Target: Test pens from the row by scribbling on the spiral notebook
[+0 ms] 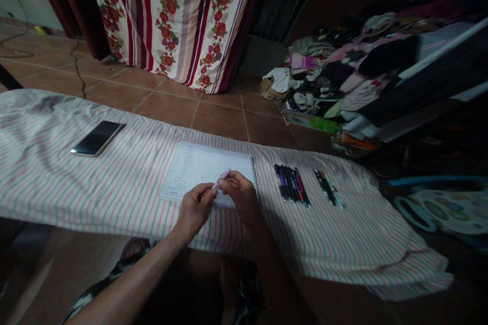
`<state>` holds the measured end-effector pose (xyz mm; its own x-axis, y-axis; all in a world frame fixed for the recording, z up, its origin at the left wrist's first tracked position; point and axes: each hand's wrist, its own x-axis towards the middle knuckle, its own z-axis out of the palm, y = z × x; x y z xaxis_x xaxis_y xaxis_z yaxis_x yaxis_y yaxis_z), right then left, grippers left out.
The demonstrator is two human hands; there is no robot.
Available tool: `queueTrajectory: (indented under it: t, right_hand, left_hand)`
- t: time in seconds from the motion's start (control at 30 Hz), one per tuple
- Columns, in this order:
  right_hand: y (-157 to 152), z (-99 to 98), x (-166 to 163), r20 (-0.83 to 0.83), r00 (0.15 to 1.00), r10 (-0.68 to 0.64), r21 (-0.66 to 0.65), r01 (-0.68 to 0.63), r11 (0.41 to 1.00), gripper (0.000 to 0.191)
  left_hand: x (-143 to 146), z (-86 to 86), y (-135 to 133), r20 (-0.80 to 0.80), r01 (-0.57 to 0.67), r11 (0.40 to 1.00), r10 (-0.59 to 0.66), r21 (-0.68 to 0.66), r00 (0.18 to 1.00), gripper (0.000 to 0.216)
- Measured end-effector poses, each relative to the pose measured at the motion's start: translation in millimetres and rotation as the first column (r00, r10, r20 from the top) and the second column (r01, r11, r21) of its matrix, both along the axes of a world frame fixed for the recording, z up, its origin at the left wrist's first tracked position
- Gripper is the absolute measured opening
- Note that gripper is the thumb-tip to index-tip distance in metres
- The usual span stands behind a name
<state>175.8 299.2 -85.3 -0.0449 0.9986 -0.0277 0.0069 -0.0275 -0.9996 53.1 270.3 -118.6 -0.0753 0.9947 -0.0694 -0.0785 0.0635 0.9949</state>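
Both my hands meet over the near edge of a spiral notebook (198, 165) that lies open on a striped cloth-covered board (76, 183). My left hand (194, 208) and my right hand (240, 194) pinch a pink pen (221, 178) between their fingertips, its tip pointing up and away over the page. The page carries faint printed or written lines.
A dark phone (97, 137) lies face up at the left of the board. Right of the notebook are a row of several pens (292, 185) and a smaller group (327, 187). Beyond are tiled floor, a flowered curtain (171, 15) and a heap of clothes (354, 76).
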Motion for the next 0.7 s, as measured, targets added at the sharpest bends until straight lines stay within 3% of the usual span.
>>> queueTrajectory:
  t: [0.17,0.43,0.7]
  right_hand:
    - [-3,0.1,-5,-0.016,1.000,-0.021,-0.007,0.021,1.000,0.021]
    - [-26,11.5,-10,-0.038,0.999,0.021,0.016,-0.020,1.000,0.025]
    - [-72,48.6,-17,-0.002,0.998,0.065,0.065,-0.065,0.996,0.035]
  left_hand:
    - [-1,5.3,-3,0.009,0.013,1.000,-0.013,0.007,1.000,0.027]
    - [-9,29.6,-23,0.010,0.012,0.998,-0.012,0.056,1.000,0.026]
    - [-19,55.3,-57,-0.029,0.097,0.984,-0.093,0.153,0.995,0.029]
